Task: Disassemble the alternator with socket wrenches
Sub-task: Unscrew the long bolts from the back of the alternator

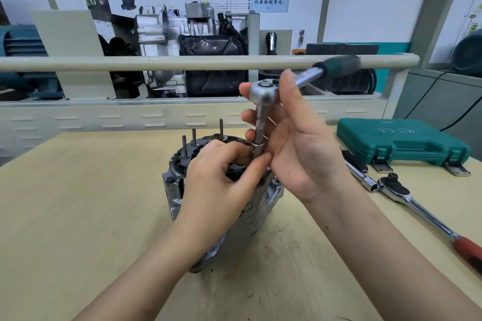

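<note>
Alternator (177, 185) sits on the table (78, 203), right in the middle, with thin metal studs (194, 135) poking up from its top. A socket wrench (263, 94) with a green handle stands over it. Its long bar (260, 128) points straight down, and the socket (257, 150) at the end touches the top of the alternator.

The right hand (300, 143) holds the wrench near its round head, with its fingers curled around the bar. The left hand (221, 172) pinches the socket down low to keep it in place. I cannot see the bolt under the socket, because the hands hide it.

Here is what could go wrong. The socket may not sit all the way down on the bolt. Then a hard turn could make it slip off, and a finger could hit a stud. The alternator is not clamped, so it could tip or spin when the handle is pulled.

A second wrench (417, 203) with a red handle lies on the right, near a closed green tool case (401, 138).
</note>
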`<state>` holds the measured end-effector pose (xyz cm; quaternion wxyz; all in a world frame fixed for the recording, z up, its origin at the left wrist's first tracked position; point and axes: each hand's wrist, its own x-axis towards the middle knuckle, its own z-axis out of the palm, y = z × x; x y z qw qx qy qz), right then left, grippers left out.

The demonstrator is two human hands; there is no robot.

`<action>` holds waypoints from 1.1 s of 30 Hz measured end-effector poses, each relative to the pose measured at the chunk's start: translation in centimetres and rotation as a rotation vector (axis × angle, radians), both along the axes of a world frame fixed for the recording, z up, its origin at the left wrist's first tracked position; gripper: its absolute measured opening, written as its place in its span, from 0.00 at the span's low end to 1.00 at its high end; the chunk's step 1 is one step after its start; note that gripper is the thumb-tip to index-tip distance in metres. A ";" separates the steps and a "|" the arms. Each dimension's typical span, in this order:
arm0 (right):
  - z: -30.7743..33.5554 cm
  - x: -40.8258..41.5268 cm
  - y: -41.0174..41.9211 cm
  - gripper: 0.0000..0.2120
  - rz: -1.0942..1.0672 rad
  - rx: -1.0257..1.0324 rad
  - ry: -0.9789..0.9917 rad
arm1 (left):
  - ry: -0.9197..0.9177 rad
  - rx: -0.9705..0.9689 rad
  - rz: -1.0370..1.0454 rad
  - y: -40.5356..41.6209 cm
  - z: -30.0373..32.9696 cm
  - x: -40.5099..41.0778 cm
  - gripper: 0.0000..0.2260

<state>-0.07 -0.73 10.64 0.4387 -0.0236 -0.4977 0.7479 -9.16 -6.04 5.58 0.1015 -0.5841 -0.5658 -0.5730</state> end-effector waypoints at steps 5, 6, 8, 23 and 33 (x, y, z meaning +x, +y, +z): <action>-0.1 0.1 0.0 0.24 -0.022 -0.015 0.030 | -0.042 0.000 0.033 0.2 0.0 0.2 0.13; 0.0 0.0 0.0 0.29 -0.019 -0.011 0.014 | -0.050 0.002 0.030 0.2 0.0 0.2 0.13; -0.1 0.0 0.1 0.31 -0.006 0.006 -0.025 | -0.053 0.006 0.014 0.0 0.0 0.2 0.12; 0.0 0.2 0.1 0.18 -0.037 -0.020 0.051 | -0.019 0.051 0.032 0.1 -0.1 0.2 0.07; 0.0 -0.2 0.3 0.21 0.012 -0.044 0.010 | -0.018 0.017 -0.026 -0.1 -0.3 0.1 0.08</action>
